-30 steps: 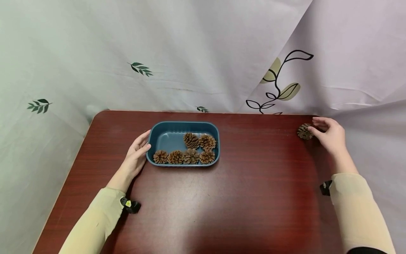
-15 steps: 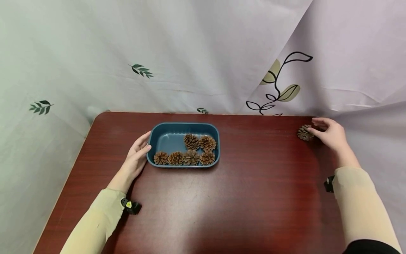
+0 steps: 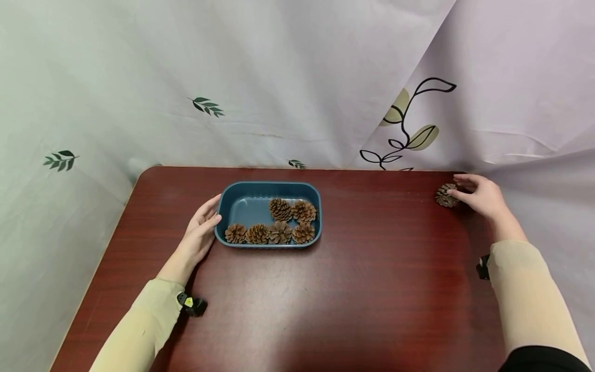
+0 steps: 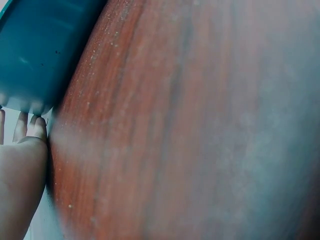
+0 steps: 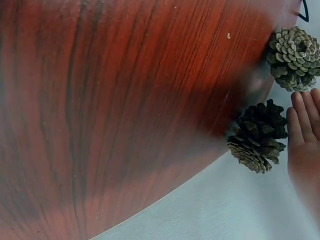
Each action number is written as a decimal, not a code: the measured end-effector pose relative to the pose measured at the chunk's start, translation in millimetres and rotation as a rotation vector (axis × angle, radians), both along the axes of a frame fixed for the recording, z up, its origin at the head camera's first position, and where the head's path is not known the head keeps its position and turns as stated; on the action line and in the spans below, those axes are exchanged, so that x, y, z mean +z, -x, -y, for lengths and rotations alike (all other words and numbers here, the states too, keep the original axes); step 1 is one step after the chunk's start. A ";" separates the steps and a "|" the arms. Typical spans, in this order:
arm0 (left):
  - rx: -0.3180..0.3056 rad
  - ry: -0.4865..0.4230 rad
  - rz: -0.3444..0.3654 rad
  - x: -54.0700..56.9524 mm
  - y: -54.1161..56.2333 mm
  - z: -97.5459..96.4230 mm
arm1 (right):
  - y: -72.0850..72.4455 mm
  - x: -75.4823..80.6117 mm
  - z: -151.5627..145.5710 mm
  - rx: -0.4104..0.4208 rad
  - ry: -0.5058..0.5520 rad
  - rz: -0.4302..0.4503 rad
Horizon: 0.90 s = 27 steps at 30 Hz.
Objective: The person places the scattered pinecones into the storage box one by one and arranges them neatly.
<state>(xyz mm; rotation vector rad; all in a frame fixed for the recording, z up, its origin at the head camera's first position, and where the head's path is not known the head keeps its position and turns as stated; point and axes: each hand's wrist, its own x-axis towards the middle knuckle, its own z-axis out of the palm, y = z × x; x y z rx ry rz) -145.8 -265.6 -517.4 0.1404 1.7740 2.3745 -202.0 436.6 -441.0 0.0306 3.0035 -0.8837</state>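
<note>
In the head view, my left hand touches the left end of a blue plastic bin, its thumb tip at the rim. Several brown pine cones sit in the bin, along the near side and in the far right corner. The left wrist view shows the fingertips against the bin's end wall. At the table's far right, my right hand has its thumb overlapping a loose pine cone. The right wrist view shows straight fingers beside two cones, a pale one and a darker one.
The reddish-brown wooden table has its back edge against a pale curtain with leaf prints. Its right side also borders the hanging cloth. A black wrist camera is strapped to the left sleeve.
Both hands, the bin and the cones keep nearly the same places. The right forearm has shifted slightly, and the head view has tilted up a little.
</note>
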 end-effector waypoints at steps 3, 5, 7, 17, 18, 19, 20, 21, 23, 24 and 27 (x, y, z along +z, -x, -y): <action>-0.001 0.003 0.003 0.7 -0.7 -0.2 | 1.1 -0.9 -0.3 0.015 0.002 0.018; 0.001 0.005 0.005 1.1 -0.9 -0.5 | 1.6 -1.6 -0.8 0.018 0.005 0.029; 0.004 0.009 0.008 1.6 -1.0 -1.0 | 1.9 -2.0 -0.9 0.018 0.006 0.037; 0.009 0.006 0.007 1.0 -1.0 -1.0 | 1.8 1.2 2.0 0.043 -0.030 0.074; 0.011 0.005 0.008 1.1 -1.0 -1.2 | 1.9 1.4 2.2 0.045 -0.036 0.077; 0.013 0.008 0.010 1.2 -1.1 -1.5 | 1.9 1.3 2.3 0.047 -0.039 0.079; 0.015 0.009 0.010 1.1 -1.1 -1.6 | 1.9 1.1 2.6 0.047 -0.040 0.079; 0.016 0.008 0.008 1.2 -1.1 -1.7 | 1.7 0.8 2.5 0.047 -0.039 0.081; 0.017 0.011 0.008 1.1 -1.0 -1.9 | 1.3 0.0 2.5 0.044 -0.035 0.078; 0.017 0.013 0.008 1.2 -1.0 -2.0 | 1.1 -0.3 2.7 0.041 -0.031 0.074; 0.016 0.009 0.008 1.6 -1.0 -1.9 | 0.4 -0.9 4.2 0.030 -0.018 0.058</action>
